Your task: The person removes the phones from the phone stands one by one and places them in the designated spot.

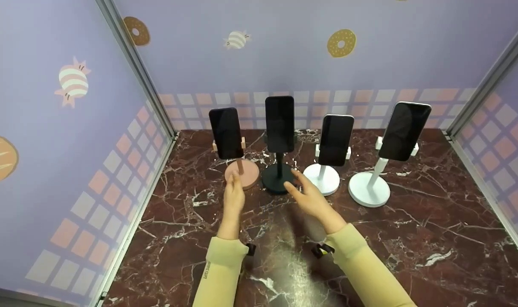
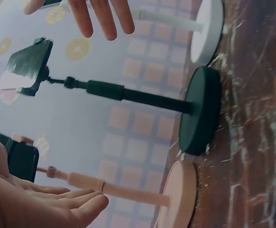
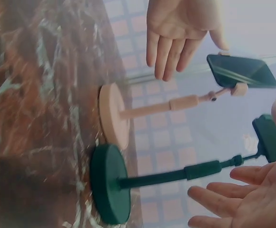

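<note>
Two hands [image 1: 234, 198] [image 1: 311, 198], stand [image 1: 279, 172] between, table edge [image 1: 190, 130] behind

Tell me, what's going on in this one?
A person's left hand is open near the pink stand, and the right hand is open near the dark green stand; neither grips anything. Two white stands continue the row to the right, and each of the four stands holds a phone above the marbled tabletop.
</note>
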### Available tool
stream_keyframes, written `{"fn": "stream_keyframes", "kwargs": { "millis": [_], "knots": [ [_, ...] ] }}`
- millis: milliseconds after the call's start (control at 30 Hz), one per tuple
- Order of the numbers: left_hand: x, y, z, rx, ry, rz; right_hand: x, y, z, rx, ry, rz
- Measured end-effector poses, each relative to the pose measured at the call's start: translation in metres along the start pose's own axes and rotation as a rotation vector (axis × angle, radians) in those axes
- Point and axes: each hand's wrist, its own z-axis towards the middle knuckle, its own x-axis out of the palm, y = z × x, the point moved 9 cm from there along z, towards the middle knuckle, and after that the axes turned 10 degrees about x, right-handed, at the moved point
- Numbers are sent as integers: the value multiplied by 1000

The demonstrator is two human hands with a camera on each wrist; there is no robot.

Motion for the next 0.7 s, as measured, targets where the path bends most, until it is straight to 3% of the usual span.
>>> {"fn": "stream_keyframes", "kwargs": {
  "millis": [133,333,533,700],
  "knots": [
    [-12,-4,8,26,-62,-51,6,19,6,-33,1,18],
    [-26,-5,20,3,-119,-84,12,43,16,-82,-3,35],
    [-36,-12,33,8,-156,-63,16,61,24,-83,-11,43],
    [-43,-18,45,42,-209,-106,20,74,32,-83,-16,32]
  ]
}}
